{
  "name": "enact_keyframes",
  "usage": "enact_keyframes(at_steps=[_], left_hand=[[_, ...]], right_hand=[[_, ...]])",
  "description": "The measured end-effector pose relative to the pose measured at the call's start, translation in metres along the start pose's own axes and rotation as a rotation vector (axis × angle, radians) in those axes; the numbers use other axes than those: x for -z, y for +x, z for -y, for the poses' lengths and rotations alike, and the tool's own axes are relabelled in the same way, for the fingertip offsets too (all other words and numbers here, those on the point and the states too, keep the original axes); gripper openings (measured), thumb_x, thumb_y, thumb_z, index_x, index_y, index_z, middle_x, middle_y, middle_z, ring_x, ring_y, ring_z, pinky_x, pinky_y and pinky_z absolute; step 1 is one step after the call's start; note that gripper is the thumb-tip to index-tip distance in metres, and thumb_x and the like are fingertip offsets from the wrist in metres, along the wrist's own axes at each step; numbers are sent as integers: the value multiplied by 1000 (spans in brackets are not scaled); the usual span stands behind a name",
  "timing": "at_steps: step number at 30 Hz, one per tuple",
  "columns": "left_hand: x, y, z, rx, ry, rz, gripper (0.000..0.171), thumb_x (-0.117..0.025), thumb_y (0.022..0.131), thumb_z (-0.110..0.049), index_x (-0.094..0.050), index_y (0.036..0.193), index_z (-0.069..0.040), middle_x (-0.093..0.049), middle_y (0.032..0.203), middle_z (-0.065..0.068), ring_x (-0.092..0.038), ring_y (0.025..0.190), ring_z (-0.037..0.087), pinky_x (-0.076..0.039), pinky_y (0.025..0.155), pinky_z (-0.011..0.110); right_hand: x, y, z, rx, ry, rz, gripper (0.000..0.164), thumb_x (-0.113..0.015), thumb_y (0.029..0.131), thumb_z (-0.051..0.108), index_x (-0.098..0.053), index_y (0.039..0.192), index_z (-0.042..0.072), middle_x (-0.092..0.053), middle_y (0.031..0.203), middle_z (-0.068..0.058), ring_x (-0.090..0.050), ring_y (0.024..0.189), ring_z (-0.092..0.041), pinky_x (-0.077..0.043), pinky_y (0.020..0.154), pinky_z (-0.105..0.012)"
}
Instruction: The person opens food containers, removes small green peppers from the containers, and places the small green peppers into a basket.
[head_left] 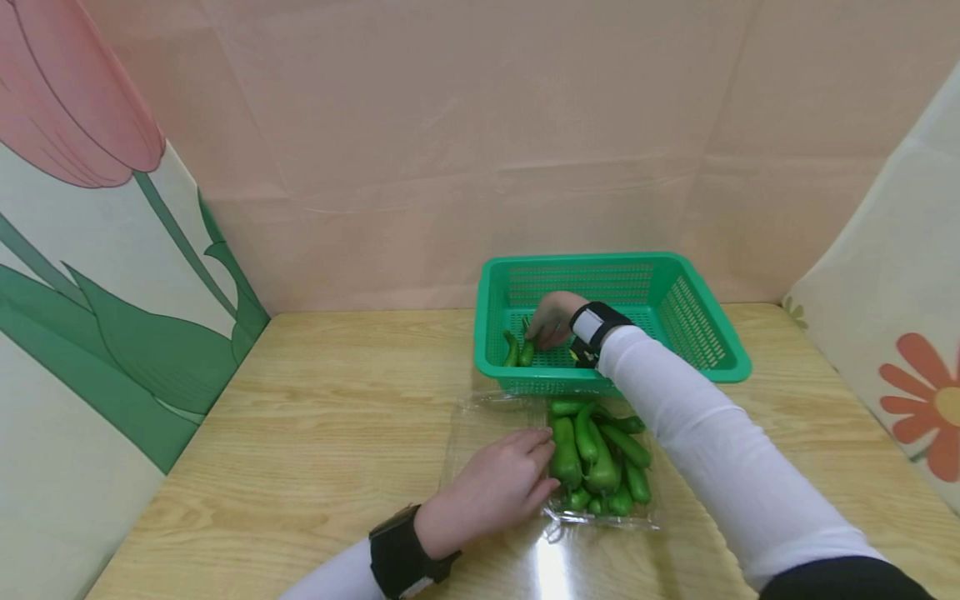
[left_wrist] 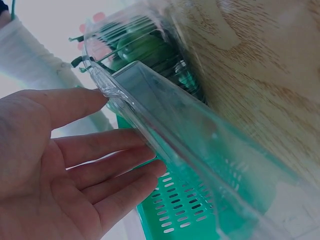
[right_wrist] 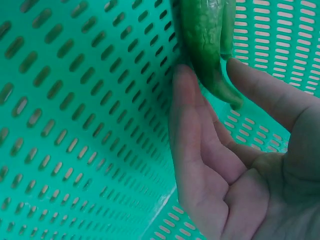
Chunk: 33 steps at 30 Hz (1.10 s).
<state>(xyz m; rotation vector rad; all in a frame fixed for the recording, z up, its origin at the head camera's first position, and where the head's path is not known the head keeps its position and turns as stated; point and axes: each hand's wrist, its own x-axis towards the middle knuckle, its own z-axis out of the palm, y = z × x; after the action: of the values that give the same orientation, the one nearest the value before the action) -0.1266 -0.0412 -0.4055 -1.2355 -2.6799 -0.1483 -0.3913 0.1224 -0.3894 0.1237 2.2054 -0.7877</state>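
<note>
My left hand [head_left: 498,479] lies at the inner edge of a clear plastic clamshell box [left_wrist: 165,120], its fairly straight fingers and thumb tip touching the rim. Green peppers [head_left: 596,454] are heaped in the right half of the box; the lid half [head_left: 487,425] lies folded out to the left, partly under my hand. My right hand [head_left: 553,321] reaches down into a green basket [head_left: 720,350]. In the right wrist view, its thumb and loosely bent fingers stand either side of a curved green pepper [right_wrist: 205,45], with space between. A second pepper [right_wrist: 227,30] lies beside it.
The basket stands at the back of the wooden table [head_left: 337,400], right behind the box. A plain cloth backdrop [head_left: 480,150] rises behind it, with flower-printed cloths [head_left: 915,333] at both sides. My right forearm crosses over the basket's front rim.
</note>
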Motion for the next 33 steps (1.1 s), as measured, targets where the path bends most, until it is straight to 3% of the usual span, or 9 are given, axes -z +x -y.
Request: enact_keyframes(at_steps=[10, 15, 22, 29, 33], left_hand=[[0, -1, 0, -7, -10, -7, 47, -57, 93, -39, -60, 124, -3, -56, 134, 13, -55, 123, 22, -45, 106, 30], [0, -3, 2, -10, -14, -15, 47, -58, 93, -38, -60, 124, -3, -57, 133, 13, -55, 123, 22, -45, 105, 30], [1, -5, 5, -23, -3, -36, 47, -59, 92, -37, -60, 123, -2, -58, 132, 13, -55, 122, 22, -45, 105, 30], [-1, -6, 6, -21, -4, -46, 47, -60, 91, -37, -61, 122, -2, -58, 130, 14, -57, 120, 23, -47, 104, 30], [-1, -7, 6, -16, -12, -41, 46, -60, 91, -37, -61, 122, -2, -58, 131, 14, -57, 121, 23, -46, 104, 31]], right_hand=[[10, -24, 1, 25, -70, -29, 49, -58, 94, 25, -49, 133, -3, -61, 122, -24, -63, 110, -30, -52, 98, -37], [22, -37, 1, 91, -91, -55, 51, -58, 93, 26, -48, 134, -4, -61, 121, -24, -63, 109, -31, -53, 97, -39], [33, -57, 4, 215, -113, -101, 48, -58, 94, 28, -51, 129, -4, -62, 120, -24, -65, 105, -31, -58, 85, -35], [27, -94, 13, 258, -237, -213, 40, -54, 96, 31, -60, 119, -2, -67, 114, -19, -69, 92, -21, -60, 78, -31], [20, -114, 13, 323, -312, -273, 35, -54, 96, 31, -68, 106, 0, -70, 105, -17, -69, 91, -25, -59, 78, -35]])
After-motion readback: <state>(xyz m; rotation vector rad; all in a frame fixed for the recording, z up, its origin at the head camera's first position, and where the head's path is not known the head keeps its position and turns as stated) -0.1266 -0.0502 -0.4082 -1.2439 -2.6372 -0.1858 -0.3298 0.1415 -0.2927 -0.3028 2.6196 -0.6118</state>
